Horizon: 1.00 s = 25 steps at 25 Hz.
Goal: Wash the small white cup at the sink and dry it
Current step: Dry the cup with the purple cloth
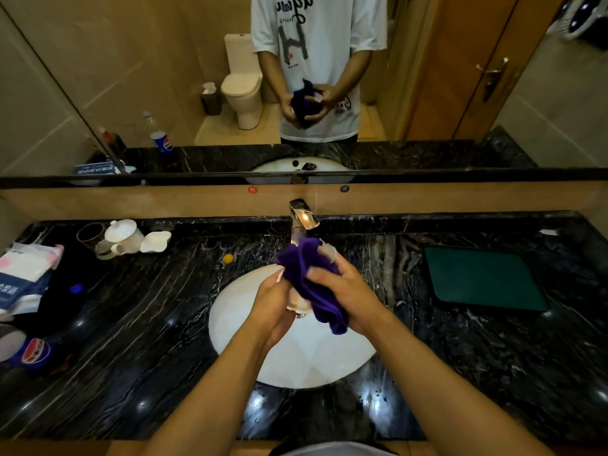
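Observation:
Over the white sink basin [250, 327], both my hands hold a small white cup [298, 301] wrapped in a purple cloth [311, 281]. My left hand [274, 306] grips the cup from the left; only its base and a bit of rim show. My right hand [345, 291] presses the cloth over and around the cup from the right. The cloth's end hangs down below my right hand. The chrome tap [302, 215] stands just behind, with no water visibly running.
A white lidded teapot [123, 238], a glass [88, 233] and a white dish [156, 241] stand at the back left of the black marble counter [131, 324]. Tissue packs [23, 278] and a blue bottle [29, 352] lie at the far left. A green mat [483, 278] lies right.

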### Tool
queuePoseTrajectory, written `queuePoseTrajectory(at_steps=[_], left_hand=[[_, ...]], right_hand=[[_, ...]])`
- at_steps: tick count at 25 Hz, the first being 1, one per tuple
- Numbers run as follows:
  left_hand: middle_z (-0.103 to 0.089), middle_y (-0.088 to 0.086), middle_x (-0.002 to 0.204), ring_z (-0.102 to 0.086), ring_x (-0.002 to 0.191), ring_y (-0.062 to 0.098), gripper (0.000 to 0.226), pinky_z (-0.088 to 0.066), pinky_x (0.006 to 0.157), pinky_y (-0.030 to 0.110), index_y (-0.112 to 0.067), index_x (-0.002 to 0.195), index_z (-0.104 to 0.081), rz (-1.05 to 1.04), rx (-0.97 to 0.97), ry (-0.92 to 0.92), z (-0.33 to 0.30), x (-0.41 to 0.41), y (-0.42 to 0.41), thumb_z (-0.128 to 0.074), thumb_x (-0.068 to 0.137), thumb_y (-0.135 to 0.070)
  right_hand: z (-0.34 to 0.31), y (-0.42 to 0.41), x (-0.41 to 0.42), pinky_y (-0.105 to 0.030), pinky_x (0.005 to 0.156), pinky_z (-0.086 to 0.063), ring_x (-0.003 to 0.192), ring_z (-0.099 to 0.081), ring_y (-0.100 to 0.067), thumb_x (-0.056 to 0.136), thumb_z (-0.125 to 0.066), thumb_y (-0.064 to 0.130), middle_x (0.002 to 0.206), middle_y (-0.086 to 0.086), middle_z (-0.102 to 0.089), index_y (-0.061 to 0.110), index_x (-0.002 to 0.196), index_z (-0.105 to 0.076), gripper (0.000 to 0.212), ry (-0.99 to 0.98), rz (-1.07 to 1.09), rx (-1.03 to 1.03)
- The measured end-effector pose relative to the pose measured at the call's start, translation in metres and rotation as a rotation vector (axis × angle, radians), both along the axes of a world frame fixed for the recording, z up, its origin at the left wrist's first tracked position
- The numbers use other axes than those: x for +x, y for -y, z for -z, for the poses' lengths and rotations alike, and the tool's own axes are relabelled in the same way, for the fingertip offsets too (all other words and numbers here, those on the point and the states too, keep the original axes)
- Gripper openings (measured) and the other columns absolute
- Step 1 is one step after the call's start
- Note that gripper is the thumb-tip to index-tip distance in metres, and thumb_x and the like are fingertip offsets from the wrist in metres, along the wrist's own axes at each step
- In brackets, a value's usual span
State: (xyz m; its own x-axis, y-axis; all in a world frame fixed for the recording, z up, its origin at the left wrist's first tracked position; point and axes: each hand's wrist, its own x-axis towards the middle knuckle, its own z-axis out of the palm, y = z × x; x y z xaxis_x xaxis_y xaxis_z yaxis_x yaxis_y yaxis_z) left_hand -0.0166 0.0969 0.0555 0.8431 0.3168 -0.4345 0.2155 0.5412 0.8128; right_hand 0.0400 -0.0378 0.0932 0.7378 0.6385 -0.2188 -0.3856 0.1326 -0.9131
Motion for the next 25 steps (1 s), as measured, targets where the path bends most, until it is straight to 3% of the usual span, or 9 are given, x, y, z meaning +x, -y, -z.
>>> queuePoseTrajectory(at_steps=[3, 6, 8, 11, 14, 17, 21, 23, 25], left_hand=[[-0.078, 0.013, 0.095, -0.073, 0.082, 0.025, 0.024, -0.053, 0.076, 0.038, -0.01, 0.105, -0.074, -0.151, -0.12, 0.055, -0.007, 0.001, 0.013, -0.053, 0.097, -0.001], [-0.079, 0.014, 0.102, -0.076, 0.093, 0.029, 0.023, -0.058, 0.09, 0.045, -0.013, 0.111, -0.072, -0.278, -0.241, 0.058, -0.012, 0.009, 0.029, -0.053, 0.099, -0.009], [-0.076, 0.019, 0.112, -0.073, 0.102, 0.035, 0.025, -0.057, 0.094, 0.047, -0.012, 0.121, -0.068, -0.328, -0.238, 0.055, -0.01, 0.012, 0.04, -0.053, 0.1, -0.016], [-0.077, 0.014, 0.102, -0.072, 0.089, 0.028, 0.018, -0.058, 0.077, 0.04, -0.015, 0.112, -0.068, -0.261, 0.126, 0.005, 0.0, 0.012, 0.038, -0.058, 0.099, -0.021], [-0.073, 0.013, 0.083, -0.064, 0.071, 0.027, 0.02, -0.049, 0.055, 0.036, -0.008, 0.101, -0.069, 0.068, 0.485, -0.047, 0.0, 0.006, 0.007, -0.061, 0.098, -0.027], [-0.074, 0.013, 0.083, -0.067, 0.069, 0.027, 0.023, -0.05, 0.049, 0.035, -0.01, 0.097, -0.07, 0.259, 0.639, -0.099, -0.005, 0.001, -0.009, -0.054, 0.102, -0.025], [-0.077, 0.012, 0.093, -0.072, 0.08, 0.024, 0.025, -0.057, 0.065, 0.039, -0.015, 0.104, -0.073, -0.159, 0.406, -0.07, -0.006, 0.008, 0.027, -0.054, 0.104, -0.03], [-0.077, 0.013, 0.095, -0.074, 0.085, 0.027, 0.023, -0.061, 0.072, 0.04, -0.015, 0.101, -0.072, -0.389, 0.236, -0.122, -0.005, 0.019, 0.045, -0.054, 0.104, -0.03], [-0.076, 0.012, 0.095, -0.075, 0.086, 0.028, 0.023, -0.063, 0.075, 0.042, -0.018, 0.098, -0.069, -0.472, 0.184, -0.142, -0.003, 0.021, 0.054, -0.052, 0.104, -0.032]], right_hand=[[0.004, -0.008, -0.003, -0.036, 0.086, -0.061, 0.104, -0.072, -0.023, 0.078, -0.08, 0.004, 0.113, -0.004, -0.074, 0.029, 0.117, -0.067, 0.047, 0.133, 0.152, -0.071], [0.011, -0.022, -0.015, -0.036, 0.087, -0.061, 0.104, -0.073, -0.024, 0.081, -0.076, 0.004, 0.112, -0.006, -0.075, 0.024, 0.121, -0.065, 0.045, -0.067, 0.393, 0.072], [0.018, -0.033, -0.025, -0.034, 0.085, -0.061, 0.1, -0.074, -0.021, 0.084, -0.073, 0.005, 0.109, -0.004, -0.076, 0.024, 0.12, -0.064, 0.042, -0.097, 0.522, 0.065], [0.02, -0.03, -0.025, -0.035, 0.077, -0.063, 0.091, -0.075, -0.022, 0.087, -0.07, 0.006, 0.106, -0.009, -0.076, 0.02, 0.118, -0.064, 0.034, -0.171, 0.595, 0.019], [0.007, 0.0, -0.003, -0.024, 0.056, -0.056, 0.068, -0.073, -0.014, 0.091, -0.069, 0.012, 0.09, -0.009, -0.075, 0.011, 0.106, -0.066, 0.016, -0.129, 0.328, -0.145], [0.002, 0.014, 0.01, -0.023, 0.062, -0.055, 0.073, -0.071, -0.016, 0.091, -0.069, 0.017, 0.085, -0.006, -0.075, 0.01, 0.099, -0.07, 0.01, -0.02, 0.102, -0.243], [0.014, -0.01, -0.004, -0.034, 0.071, -0.058, 0.086, -0.072, -0.022, 0.094, -0.064, 0.026, 0.099, -0.011, -0.077, 0.012, 0.117, -0.07, 0.027, -0.379, 0.382, 0.12], [0.029, -0.023, -0.014, -0.039, 0.077, -0.059, 0.093, -0.072, -0.027, 0.093, -0.064, 0.03, 0.107, -0.013, -0.076, 0.013, 0.121, -0.069, 0.033, -0.473, 0.482, 0.176], [0.038, -0.029, -0.02, -0.043, 0.086, -0.059, 0.103, -0.072, -0.033, 0.091, -0.066, 0.032, 0.115, -0.016, -0.075, 0.014, 0.124, -0.068, 0.038, -0.506, 0.524, 0.178]])
